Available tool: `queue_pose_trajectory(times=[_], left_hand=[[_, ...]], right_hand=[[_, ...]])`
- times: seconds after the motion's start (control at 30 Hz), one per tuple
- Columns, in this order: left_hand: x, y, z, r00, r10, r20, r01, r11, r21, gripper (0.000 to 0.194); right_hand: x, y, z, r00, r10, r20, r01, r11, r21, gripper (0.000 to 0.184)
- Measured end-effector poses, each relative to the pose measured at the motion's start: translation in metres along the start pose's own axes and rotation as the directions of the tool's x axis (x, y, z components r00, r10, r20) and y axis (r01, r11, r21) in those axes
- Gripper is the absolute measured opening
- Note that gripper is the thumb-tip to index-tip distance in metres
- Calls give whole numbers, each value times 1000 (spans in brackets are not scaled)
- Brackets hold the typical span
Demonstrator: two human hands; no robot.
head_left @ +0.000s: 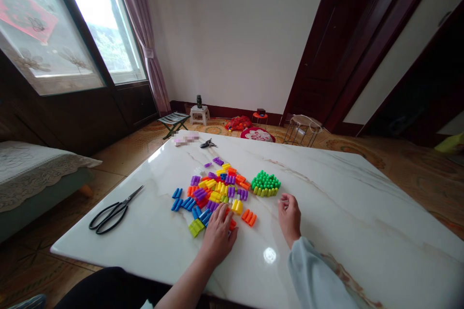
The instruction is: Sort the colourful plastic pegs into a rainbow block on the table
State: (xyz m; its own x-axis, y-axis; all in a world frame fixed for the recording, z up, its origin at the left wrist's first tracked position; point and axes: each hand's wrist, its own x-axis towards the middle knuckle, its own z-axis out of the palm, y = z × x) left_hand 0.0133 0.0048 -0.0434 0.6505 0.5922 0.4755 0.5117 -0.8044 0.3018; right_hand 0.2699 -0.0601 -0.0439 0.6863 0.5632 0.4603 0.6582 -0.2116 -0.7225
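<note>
Several coloured pieces [221,187] are being touched by the left hand [217,234], left of and nearer than the green cluster [266,179], with fingers loosely spread; any grip cannot be told. Near the cluster's right front, the right hand [290,216] is being held narrowly curled, contents unclear. Handling is apparently being done piecewise, light fingertip pressure being called for.

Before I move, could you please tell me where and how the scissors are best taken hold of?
By the black handle loops, probably from above and the near side: the scissors lie flat, loops nearer you, pointed blades aimed away.
</note>
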Motion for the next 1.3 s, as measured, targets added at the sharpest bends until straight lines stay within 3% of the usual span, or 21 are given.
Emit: queue_pose_trajectory(times=[0.07, 0.17, 0.23, 0.5, 0.67, 0.77, 0.9, 1.1, 1.3], left_hand=[[1, 1, -1, 1000, -1, -1, 1, 1000, -15, 37], [1, 2, -1, 1000, -11, 1, 11, 1000, -16, 34], [1, 1, 0, 1000, -14, 9, 14, 1000, -8, 32], [9, 1, -9, 996, 56, 62, -53, 997, -52, 39], [46, -9, -19, 998, 32, 49, -28, 997, -68, 48], [69, -23, -19, 994, 9, 108, -6, 1000, -25, 49], [85, -34, -22, 980, 23, 197, -18, 999, -30, 36], [115, -43, -22, 925, -52, 376, 38, 998, 45, 31], [148, -55, -8, 855, 25, 518, -55, 998, 42, 45]], right_hand=[[-20, -13, -2, 991, -69, 117, 66, 998, 22, 25], [-44, -32, -1, 916, -181, 357, 199, 980, -12, 19], [-52, -41, 1, 886, -204, 417, 256, 964, -73, 18], [-56, -48, 8, 861, -241, 449, 397, 869, -295, 19], [-58, -50, 10, 856, -250, 453, 428, 833, -350, 19], [-58, -48, 11, 853, -266, 449, 440, 829, -346, 18], [-58, -46, 12, 856, -274, 437, 442, 827, -347, 17], [-59, -48, 12, 858, -273, 436, 450, 808, -380, 15], [-59, -47, 13, 861, -260, 437, 443, 806, -392, 13]])
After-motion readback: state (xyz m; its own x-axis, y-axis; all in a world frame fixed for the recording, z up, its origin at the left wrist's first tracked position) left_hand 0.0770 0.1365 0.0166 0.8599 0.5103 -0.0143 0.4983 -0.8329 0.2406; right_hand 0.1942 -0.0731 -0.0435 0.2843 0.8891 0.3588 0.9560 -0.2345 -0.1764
